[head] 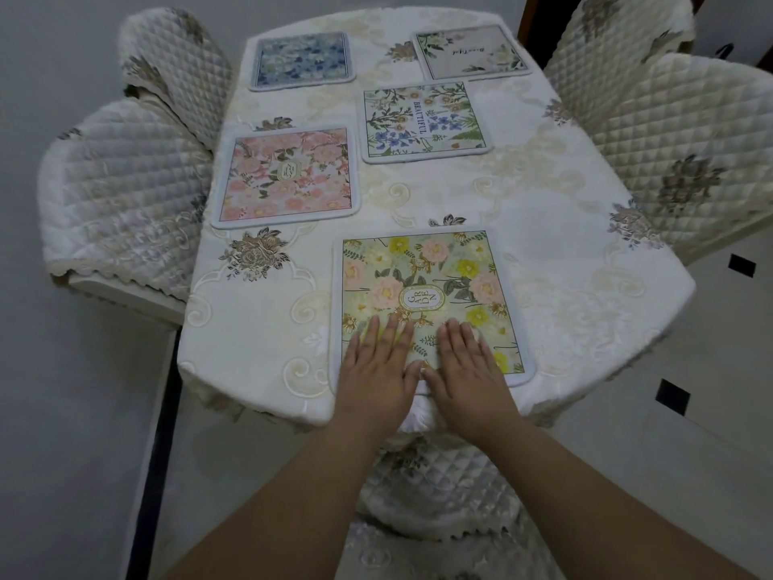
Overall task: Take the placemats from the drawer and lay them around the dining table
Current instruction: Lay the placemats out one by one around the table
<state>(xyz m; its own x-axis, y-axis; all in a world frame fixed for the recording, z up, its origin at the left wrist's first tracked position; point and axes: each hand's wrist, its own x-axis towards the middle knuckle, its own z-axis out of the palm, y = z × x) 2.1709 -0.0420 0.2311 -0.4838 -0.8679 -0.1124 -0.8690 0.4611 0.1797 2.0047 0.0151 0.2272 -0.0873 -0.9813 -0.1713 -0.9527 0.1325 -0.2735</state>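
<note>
Seen from above, a counter (pixel 267 328) covered with a cream embroidered cloth carries five square floral placemats. The landmark is the green-and-yellow placemat (pixel 426 286), marked "GARDEN", which lies at the counter's near edge. Both hands rest flat on its near part, side by side. The left hand (pixel 376 362) and the right hand (pixel 464 362) each show a released grip, with straight fingers pressing down and nothing clasped.

Beyond and left of that mat lies a pink placemat (pixel 288 175). Straight beyond it lies a white placemat (pixel 422 121) with blue flowers. Farther off, a blue placemat (pixel 301 60) sits at the far left and a pale placemat (pixel 470 50) at the far right. Quilted chairs (pixel 669 131) stand on both sides.

The mats look thin, light and fairly stiff, with a bound border. They lie flat, so sliding one to the counter's edge and pinching a corner or border should lift it most easily.
</note>
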